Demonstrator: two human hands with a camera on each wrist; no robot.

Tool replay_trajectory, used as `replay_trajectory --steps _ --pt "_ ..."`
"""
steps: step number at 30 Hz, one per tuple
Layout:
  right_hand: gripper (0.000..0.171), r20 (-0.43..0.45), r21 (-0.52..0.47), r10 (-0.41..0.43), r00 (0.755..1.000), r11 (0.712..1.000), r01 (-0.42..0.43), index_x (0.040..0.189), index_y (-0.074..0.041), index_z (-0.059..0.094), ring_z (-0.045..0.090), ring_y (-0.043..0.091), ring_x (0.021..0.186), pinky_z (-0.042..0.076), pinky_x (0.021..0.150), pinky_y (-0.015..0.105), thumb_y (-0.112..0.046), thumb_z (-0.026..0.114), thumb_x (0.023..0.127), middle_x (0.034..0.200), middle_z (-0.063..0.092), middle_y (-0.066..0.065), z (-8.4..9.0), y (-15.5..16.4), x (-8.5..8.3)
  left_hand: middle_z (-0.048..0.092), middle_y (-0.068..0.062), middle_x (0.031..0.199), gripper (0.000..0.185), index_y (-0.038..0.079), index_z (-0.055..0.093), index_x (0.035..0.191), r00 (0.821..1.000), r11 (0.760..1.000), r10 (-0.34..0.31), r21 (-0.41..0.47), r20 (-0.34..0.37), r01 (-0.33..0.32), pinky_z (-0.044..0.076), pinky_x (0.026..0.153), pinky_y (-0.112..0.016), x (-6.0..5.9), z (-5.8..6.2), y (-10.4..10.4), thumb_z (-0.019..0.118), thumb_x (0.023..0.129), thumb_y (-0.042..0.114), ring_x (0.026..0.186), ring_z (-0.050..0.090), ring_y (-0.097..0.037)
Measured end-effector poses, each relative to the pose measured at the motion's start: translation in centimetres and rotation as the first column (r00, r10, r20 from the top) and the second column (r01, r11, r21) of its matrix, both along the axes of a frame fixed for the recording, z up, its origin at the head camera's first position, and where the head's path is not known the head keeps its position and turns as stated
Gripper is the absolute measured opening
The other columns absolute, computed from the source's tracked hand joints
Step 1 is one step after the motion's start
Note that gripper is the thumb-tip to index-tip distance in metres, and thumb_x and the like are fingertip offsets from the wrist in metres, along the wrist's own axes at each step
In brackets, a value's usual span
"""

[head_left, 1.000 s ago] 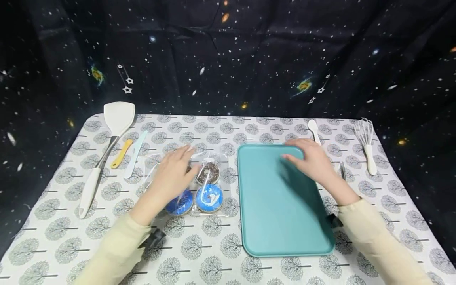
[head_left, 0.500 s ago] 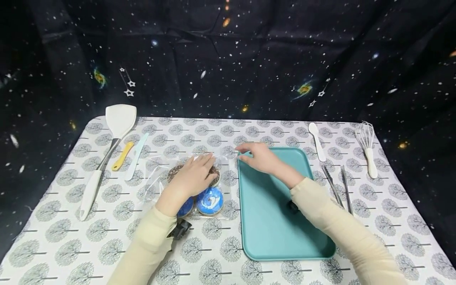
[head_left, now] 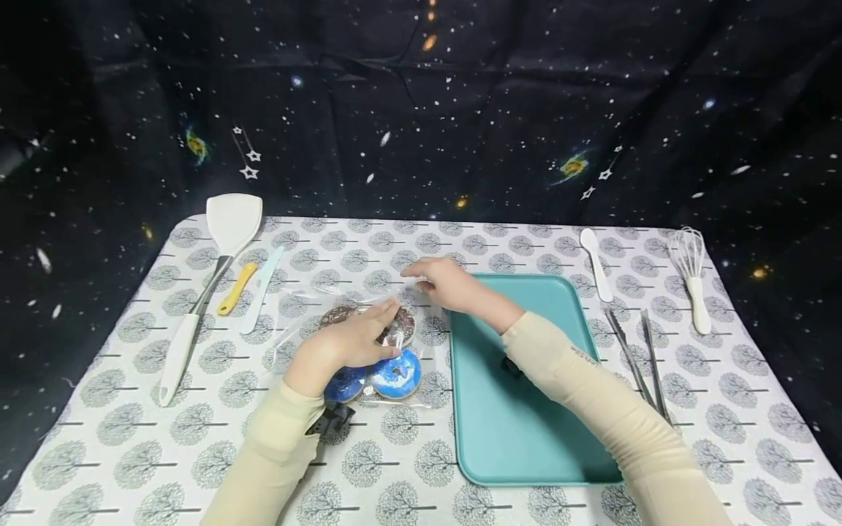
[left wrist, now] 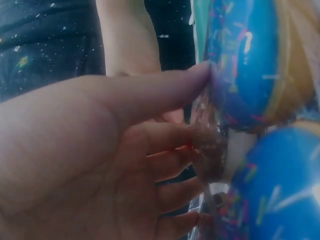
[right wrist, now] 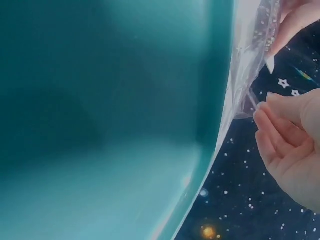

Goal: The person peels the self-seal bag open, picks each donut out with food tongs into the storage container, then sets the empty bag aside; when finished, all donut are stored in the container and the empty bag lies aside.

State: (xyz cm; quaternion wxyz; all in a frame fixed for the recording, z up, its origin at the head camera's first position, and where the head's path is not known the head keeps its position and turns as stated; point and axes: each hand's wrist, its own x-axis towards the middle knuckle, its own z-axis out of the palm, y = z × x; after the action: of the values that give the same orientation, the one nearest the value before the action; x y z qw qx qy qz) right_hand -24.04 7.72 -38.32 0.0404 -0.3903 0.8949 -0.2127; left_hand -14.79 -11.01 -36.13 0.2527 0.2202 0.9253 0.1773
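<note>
Clear plastic packaging lies on the table left of centre, holding blue-iced doughnuts with sprinkles and brown doughnuts. Across the doughnuts rests my left hand, fingers extended; in the left wrist view its thumb touches a blue doughnut. My right hand is at the far right corner of the packaging. The right wrist view shows its thumb and forefinger pinching the plastic edge. Part of the brown doughnuts is hidden under the left hand.
A teal tray lies right of the packaging, under my right forearm. To the left are a white spatula, a yellow-handled tool and a pale blue knife. At right lie a white spoon, tongs and a whisk.
My right hand has moved left from the tray's far right corner to the packaging and now pinches its edge. The left hand has shifted right and come down onto the doughnuts.
</note>
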Motion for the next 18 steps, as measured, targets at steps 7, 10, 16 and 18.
replay_trajectory --steps 7,10,16,18 --pt "0.033 -0.115 0.052 0.005 0.993 0.999 0.001 0.117 -0.004 0.062 0.054 0.024 0.114 0.045 0.1 0.033 0.002 0.064 0.084 0.12 0.059 0.01 0.0 -0.2 -0.6 0.003 -0.012 0.156 0.076 0.001 0.011 0.148 1.0 1.0 0.019 -0.008 -0.012 -0.019 0.01 0.115 -0.051 0.2 -0.1 0.2 0.055 0.094 0.031 0.142 0.007 -0.034" --pt "0.032 -0.116 0.067 0.053 0.992 0.997 -0.045 0.116 -0.004 0.062 0.055 0.024 0.114 0.045 0.1 0.033 0.002 0.064 0.084 0.121 0.059 0.009 0.0 -0.1 -1.0 0.004 -0.011 0.156 0.077 0.001 0.012 0.148 0.999 0.999 0.03 -0.024 -0.029 -0.03 0.01 0.115 -0.05 0.2 -0.1 0.4 0.056 0.093 0.032 0.142 0.008 -0.033" --pt "0.019 -0.067 0.069 0.084 0.994 0.994 -0.079 0.102 -0.005 0.069 0.063 0.018 0.094 0.052 0.087 0.027 0.002 0.063 0.085 0.102 0.067 0.006 -0.3 0.1 -1.0 0.01 -0.014 0.155 0.077 -0.002 0.017 0.146 0.996 0.997 0.025 -0.066 -0.086 -0.031 0.015 0.115 -0.048 0.4 -0.4 0.8 0.058 0.091 0.033 0.141 0.013 -0.032" --pt "0.015 -0.065 0.052 0.067 0.996 0.997 -0.064 0.097 -0.006 0.07 0.064 0.016 0.089 0.053 0.083 0.025 0.001 0.063 0.085 0.097 0.069 0.004 -0.4 0.3 -1.0 0.012 -0.014 0.155 0.077 -0.002 0.018 0.146 0.995 0.996 0.029 -0.081 -0.1 -0.037 0.017 0.115 -0.047 0.5 -0.5 0.9 0.058 0.09 0.033 0.141 0.014 -0.032"
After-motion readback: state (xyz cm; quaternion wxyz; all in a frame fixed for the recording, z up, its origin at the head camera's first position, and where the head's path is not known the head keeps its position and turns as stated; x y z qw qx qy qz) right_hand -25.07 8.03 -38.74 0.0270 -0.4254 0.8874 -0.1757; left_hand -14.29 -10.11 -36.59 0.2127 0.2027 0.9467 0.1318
